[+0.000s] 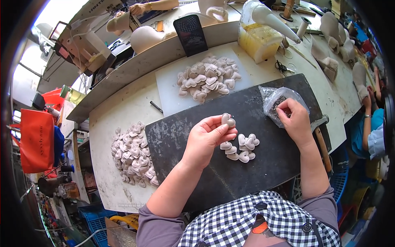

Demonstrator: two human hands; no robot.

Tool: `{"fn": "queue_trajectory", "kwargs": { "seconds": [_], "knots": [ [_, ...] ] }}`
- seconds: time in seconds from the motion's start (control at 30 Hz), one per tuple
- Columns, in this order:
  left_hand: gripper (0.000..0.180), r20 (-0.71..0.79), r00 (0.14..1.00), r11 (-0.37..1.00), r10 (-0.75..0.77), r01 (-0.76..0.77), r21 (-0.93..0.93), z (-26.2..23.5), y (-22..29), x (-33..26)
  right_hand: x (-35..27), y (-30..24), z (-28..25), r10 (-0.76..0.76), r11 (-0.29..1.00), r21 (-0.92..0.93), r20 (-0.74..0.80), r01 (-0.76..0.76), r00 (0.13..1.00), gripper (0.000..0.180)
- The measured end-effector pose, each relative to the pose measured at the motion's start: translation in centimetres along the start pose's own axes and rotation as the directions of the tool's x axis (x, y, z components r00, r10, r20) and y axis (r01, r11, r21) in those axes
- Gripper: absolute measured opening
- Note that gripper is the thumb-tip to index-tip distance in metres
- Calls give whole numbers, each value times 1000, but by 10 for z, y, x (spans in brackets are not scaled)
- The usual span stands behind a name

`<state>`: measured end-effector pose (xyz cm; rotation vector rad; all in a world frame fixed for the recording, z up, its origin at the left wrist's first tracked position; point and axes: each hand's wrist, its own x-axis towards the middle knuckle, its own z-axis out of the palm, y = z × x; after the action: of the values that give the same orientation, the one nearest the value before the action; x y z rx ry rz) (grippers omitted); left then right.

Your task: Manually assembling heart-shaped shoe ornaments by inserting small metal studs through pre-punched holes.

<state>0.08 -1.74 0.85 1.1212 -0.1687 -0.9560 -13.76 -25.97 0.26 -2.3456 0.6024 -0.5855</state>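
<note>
My left hand [209, 140] pinches a beige padded heart [228, 120] between thumb and fingers, raised over a black board [247, 181]. On that board, just beyond and right of this hand, lie several more padded hearts [248, 142] in a loose cluster. My right hand [295, 119] reaches into a clear plastic bag [299, 94] of small dark pieces at the board's far right. Its thumb and fingertips are pressed together at the bag's mouth; whatever is between them is too small to make out.
A large heart pile [210, 76] covers a white sheet [166, 92]; another pile [133, 154] sits at left. A hammer [321, 144] lies by the board's right edge. Scissors [284, 68], a yellowish block [259, 41] and a phone [190, 35] stand farther back. Another person's hand [140, 8] works beyond the partition.
</note>
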Motion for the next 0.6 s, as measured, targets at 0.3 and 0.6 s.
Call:
{"fn": "queue_trajectory", "kwargs": {
  "seconds": [0.3, 0.6],
  "knots": [
    [28, 46, 997, 997, -68, 67, 27, 21, -11, -2, -2, 6, -6, -150, 982, -121, -58, 143, 987, 7],
    [27, 52, 998, 996, -32, 27, 86, 33, -20, -8, -32, -62, 6, -175, 915, 382, 89, 129, 981, 11]
  ]
}}
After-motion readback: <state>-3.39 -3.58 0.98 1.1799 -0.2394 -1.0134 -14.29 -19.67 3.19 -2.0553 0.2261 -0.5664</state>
